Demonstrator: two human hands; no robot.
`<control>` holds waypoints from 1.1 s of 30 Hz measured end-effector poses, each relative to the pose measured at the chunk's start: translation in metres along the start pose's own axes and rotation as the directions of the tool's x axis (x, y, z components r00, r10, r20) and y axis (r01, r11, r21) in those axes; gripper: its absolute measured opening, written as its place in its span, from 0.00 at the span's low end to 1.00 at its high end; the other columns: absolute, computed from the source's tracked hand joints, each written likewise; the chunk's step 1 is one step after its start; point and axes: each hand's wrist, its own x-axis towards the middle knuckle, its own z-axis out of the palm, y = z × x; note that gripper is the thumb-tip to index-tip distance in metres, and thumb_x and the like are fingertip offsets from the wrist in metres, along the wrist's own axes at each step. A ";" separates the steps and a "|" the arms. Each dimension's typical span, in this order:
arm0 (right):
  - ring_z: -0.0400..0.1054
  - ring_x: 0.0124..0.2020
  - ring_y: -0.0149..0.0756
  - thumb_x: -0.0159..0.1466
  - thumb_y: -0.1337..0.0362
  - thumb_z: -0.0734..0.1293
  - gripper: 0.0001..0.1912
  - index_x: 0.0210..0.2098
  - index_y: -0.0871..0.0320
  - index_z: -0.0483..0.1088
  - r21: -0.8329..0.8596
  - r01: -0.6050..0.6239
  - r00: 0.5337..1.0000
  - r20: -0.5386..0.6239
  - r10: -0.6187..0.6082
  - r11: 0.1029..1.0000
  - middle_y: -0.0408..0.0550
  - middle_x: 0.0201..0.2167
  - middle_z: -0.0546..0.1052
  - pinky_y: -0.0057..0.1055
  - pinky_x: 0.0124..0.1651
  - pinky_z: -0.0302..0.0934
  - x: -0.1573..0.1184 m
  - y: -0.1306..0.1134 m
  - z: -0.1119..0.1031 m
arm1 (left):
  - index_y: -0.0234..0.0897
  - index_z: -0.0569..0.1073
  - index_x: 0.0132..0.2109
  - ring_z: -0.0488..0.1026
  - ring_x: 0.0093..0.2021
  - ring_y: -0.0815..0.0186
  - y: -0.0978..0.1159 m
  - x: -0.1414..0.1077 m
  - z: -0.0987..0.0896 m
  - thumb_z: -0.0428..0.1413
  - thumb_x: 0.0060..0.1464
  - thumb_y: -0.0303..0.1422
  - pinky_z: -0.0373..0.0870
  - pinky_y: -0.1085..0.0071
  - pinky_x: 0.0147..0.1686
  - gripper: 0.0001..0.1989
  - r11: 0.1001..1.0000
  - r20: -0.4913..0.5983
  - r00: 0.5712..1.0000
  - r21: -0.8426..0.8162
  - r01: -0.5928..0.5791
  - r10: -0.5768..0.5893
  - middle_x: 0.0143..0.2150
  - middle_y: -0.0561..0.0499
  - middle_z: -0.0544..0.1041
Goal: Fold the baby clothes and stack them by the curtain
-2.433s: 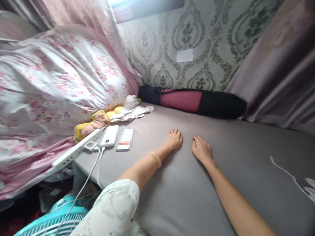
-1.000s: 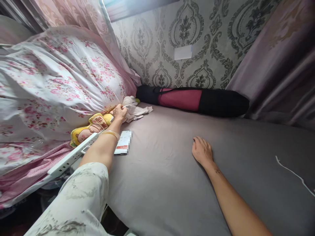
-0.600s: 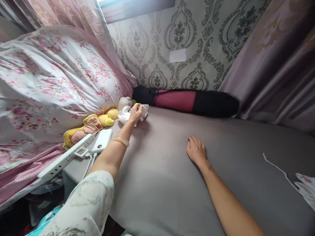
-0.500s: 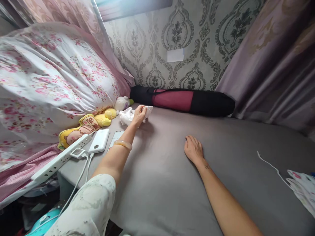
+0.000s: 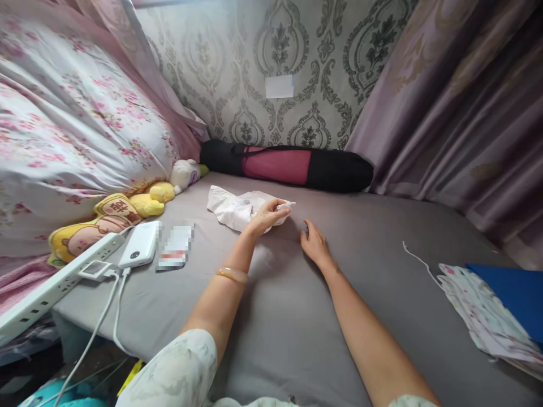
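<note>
A crumpled white cloth (image 5: 231,209) lies partly on the grey sheet, and my left hand (image 5: 269,216) is closed on its right end. A small white tip of it sticks out past my fingers; what kind of cloth it is, I cannot make out. My right hand (image 5: 314,242) is just to the right, low over the grey sheet (image 5: 288,316), thumb and fingers apart with nothing between them. A gap separates it from the cloth.
Left: a white power strip (image 5: 63,285), a power bank (image 5: 142,244) with cables, a blurred phone (image 5: 176,247), plush toys (image 5: 146,200). A black and red long bag (image 5: 275,167) lies along the wall. Right: folded patterned fabric (image 5: 487,316), a blue folder-like item (image 5: 509,297).
My left hand has drawn the white cloth to the right, away from the plush toys. My right hand has come closer to it with fingers more spread. The view has shifted right.
</note>
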 end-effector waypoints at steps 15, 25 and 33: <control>0.71 0.51 0.39 0.61 0.65 0.63 0.11 0.38 0.55 0.77 0.399 0.061 0.989 0.103 -0.111 0.915 0.49 0.49 0.78 0.37 0.56 0.62 0.014 0.020 -0.034 | 0.36 0.77 0.44 0.72 0.32 0.68 0.027 -0.039 0.030 0.65 0.46 0.33 0.65 0.73 0.32 0.16 0.987 0.440 0.886 0.008 0.162 -0.149 0.34 0.50 0.77; 0.72 0.44 0.39 0.56 0.63 0.63 0.08 0.26 0.57 0.73 0.215 -0.011 0.997 0.074 -0.005 0.977 0.47 0.39 0.80 0.34 0.53 0.60 0.008 0.007 -0.142 | 0.37 0.77 0.45 0.75 0.38 0.64 0.016 -0.038 0.029 0.56 0.42 0.24 0.67 0.73 0.32 0.19 0.990 0.423 0.900 -0.034 0.134 -0.108 0.44 0.46 0.79; 0.58 0.18 0.28 0.57 0.52 0.68 0.15 0.36 0.57 0.73 0.266 -0.152 0.988 0.033 0.148 0.952 0.37 0.18 0.69 0.25 0.23 0.50 -0.008 0.000 -0.197 | 0.37 0.75 0.40 0.71 0.28 0.70 0.017 -0.036 0.050 0.61 0.47 0.31 0.65 0.74 0.29 0.10 0.973 0.293 0.951 -0.170 0.157 -0.102 0.31 0.53 0.75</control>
